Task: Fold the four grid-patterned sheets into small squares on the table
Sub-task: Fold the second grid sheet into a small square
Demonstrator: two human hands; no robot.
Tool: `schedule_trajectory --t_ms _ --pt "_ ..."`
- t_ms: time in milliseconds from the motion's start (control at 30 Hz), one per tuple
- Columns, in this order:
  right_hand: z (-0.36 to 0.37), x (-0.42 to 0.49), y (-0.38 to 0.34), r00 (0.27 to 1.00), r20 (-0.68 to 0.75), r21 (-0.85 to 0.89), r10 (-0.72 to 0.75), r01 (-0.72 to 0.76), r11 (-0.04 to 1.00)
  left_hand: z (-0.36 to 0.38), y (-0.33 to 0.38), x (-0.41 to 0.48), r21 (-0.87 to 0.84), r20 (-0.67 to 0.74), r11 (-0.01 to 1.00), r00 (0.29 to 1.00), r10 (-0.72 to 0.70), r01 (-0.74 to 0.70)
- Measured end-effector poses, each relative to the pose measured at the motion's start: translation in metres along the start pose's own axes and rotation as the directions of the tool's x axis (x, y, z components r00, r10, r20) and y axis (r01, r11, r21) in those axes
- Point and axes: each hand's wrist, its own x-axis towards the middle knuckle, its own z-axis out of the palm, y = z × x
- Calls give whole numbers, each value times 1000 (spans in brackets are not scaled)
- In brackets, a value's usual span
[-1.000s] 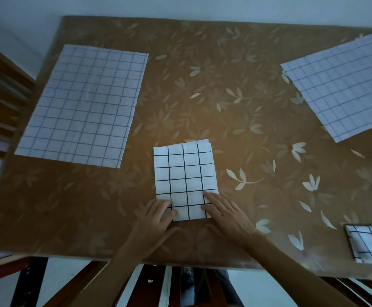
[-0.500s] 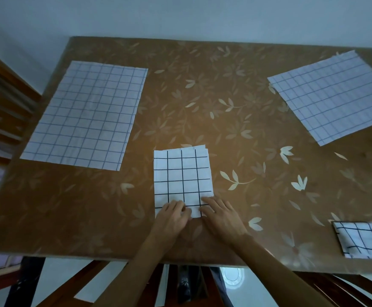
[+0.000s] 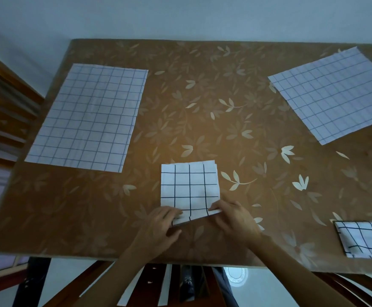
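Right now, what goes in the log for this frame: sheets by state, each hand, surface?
surface: brown floral table
unfolded: left sheet; far-right sheet
finished: folded square, near right
in progress: centre sheet, near edge raised
left hand: grips its near-left corner
right hand: grips its near-right corner

place: home, looks like a dining room | table (image 3: 202,89): brown glossy cover, leaf-and-flower print | wall (image 3: 180,16): plain, pale, right behind far edge | dark wooden slats (image 3: 105,282) under near edge, chair-like | stepped wooden furniture (image 3: 1,103) at left
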Motion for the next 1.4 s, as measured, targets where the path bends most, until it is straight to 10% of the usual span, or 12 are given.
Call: schedule_trajectory --t_ms 133,300,1400 --pt "-14 21 1 973 30 345 227 -223 912 -19 -10 14 -373 16 842 910 -415 390" --pt "-23 64 -3 910 -27 567 413 -326 756 -17 -25 52 -543 -19 696 822 -569 470" --pt "12 96 28 837 -198 198 510 -476 857 2 -13 86 -205 -122 687 679 -724 697"
